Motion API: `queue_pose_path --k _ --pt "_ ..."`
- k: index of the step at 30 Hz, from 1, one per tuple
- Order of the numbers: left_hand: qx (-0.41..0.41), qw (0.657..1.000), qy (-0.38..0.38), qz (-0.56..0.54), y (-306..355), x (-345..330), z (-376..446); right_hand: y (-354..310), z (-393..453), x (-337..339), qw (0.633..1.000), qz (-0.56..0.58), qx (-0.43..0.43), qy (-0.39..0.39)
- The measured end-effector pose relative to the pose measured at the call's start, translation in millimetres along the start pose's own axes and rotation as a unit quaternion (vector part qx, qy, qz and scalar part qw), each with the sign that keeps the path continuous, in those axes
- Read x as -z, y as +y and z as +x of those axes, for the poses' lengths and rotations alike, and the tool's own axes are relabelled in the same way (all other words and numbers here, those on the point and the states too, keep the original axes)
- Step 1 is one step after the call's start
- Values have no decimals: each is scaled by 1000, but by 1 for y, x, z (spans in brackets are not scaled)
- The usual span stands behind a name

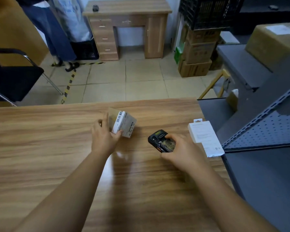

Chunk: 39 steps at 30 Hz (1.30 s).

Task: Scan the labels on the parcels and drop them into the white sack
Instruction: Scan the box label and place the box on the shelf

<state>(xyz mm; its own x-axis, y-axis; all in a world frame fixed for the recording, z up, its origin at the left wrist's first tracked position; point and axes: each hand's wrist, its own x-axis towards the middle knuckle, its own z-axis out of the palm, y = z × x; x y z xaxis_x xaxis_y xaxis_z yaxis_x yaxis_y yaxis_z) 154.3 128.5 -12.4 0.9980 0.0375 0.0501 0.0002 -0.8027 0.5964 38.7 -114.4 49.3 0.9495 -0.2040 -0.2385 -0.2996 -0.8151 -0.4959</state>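
Note:
A small cardboard parcel (124,123) with a white barcode label stands tilted on the wooden table (57,148). My left hand (104,136) grips it from the left, thumb on its near side and fingers along its far side. My right hand (179,151) holds a black handheld scanner (161,141) just above the table, to the right of the parcel, its screen end pointing toward the parcel. A flat white box (203,134) lies near the table's right edge. No white sack is in view.
Grey metal shelving (258,131) stands right of the table, with a large carton (271,41) on it. Beyond the table are a wooden desk (127,27), stacked cartons (196,52), a black chair (12,76) and a standing person's legs (57,36).

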Motion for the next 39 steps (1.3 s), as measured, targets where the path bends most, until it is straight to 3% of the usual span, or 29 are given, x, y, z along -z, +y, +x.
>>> queue_pose_path --k 12,16,23,27,31,34,36,39 --pt "129 991 -31 -6 -28 -27 -36 14 7 -27 999 25 -35 -18" --pt "78 996 -30 42 -24 -19 -25 14 10 -26 999 38 -35 -17" --pt "-30 955 -159 250 0 -27 -1 17 8 -24 997 69 -35 -4" --pt "-35 951 -138 273 -8 -31 1 22 1 -24 994 85 -67 18" --pt "-46 943 -182 276 -17 -18 8 18 -8 -27 990 99 -97 38" --pt "-36 963 -188 191 -24 -5 14 4 -14 -30 985 115 -115 57" --pt "-7 978 -205 25 -24 6 22 -8 -19 -32 980 130 -128 77" --pt "63 940 -252 -221 -15 28 34 -27 -26 -32 968 170 -146 117"
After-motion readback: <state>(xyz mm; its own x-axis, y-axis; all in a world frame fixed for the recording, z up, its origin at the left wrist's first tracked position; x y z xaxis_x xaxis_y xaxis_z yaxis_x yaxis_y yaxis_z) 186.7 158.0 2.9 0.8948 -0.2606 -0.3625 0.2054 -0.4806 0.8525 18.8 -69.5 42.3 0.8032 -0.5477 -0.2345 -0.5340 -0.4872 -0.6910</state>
